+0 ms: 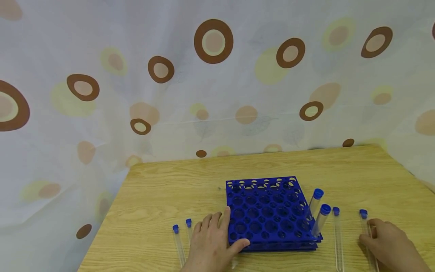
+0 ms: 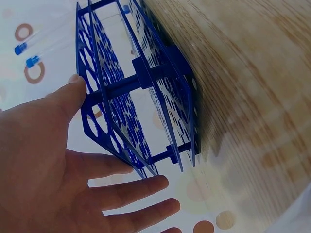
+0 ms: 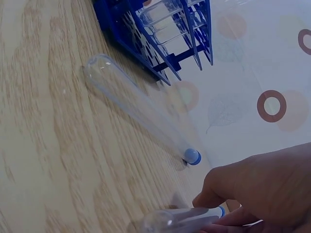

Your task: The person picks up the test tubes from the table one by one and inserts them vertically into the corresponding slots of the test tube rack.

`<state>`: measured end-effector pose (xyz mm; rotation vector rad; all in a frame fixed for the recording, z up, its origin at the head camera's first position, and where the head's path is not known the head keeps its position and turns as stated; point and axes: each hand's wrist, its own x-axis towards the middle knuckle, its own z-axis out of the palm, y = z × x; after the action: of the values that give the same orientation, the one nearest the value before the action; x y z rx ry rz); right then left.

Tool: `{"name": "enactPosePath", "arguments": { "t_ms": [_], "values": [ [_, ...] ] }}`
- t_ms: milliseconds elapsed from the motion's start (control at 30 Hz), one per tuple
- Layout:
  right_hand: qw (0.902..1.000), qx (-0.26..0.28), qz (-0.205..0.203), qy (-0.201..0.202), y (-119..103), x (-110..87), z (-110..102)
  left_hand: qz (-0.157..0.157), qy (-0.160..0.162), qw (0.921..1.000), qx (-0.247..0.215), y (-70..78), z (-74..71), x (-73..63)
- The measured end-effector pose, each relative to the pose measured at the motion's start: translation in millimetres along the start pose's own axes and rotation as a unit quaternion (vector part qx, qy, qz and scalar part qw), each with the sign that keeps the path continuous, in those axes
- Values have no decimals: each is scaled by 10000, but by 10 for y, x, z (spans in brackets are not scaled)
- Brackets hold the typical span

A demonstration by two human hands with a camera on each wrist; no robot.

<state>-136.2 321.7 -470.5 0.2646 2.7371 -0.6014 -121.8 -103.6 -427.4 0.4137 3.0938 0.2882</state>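
A blue test tube rack [image 1: 256, 219] stands on the table with two capped test tubes upright in its right side, one of them the nearer test tube [image 1: 320, 224]. My left hand [image 1: 211, 241] touches the rack's near left corner, thumb at the front edge and fingers spread fairly straight along the side, as the left wrist view also shows. To the right, my right hand [image 1: 391, 241] pinches a blue-capped test tube [image 1: 365, 226] that lies along the tabletop. The right wrist view shows thumb and fingers about this tube; part of it is hidden by the hand.
Between rack and right hand lies another clear test tube [image 1: 338, 238], also seen as a tube [image 3: 138, 107] in the right wrist view. Left of the rack lie a test tube [image 1: 179, 243] and a second tube [image 1: 189, 226], partly covered by my left hand. A patterned curtain [image 1: 238, 94] hangs behind the wooden table [image 1: 163, 189].
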Motion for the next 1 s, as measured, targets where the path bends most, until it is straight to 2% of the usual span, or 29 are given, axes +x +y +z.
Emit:
{"name": "enactPosePath", "arguments": {
  "t_ms": [367,600,767,1000],
  "values": [
    [9992,352,-143,75,85,24,33,4,47,10000,88,4,-7,-1],
    [9949,947,-208,270,13,-6,-10,19,-7,10000,77,2,-9,1],
    [9861,1527,-481,447,-104,-86,-82,28,-30,10000,62,0,-15,-1],
    [9662,2186,-1044,878,-195,-149,-117,50,-16,10000,78,1,-14,-1]
  ]
}}
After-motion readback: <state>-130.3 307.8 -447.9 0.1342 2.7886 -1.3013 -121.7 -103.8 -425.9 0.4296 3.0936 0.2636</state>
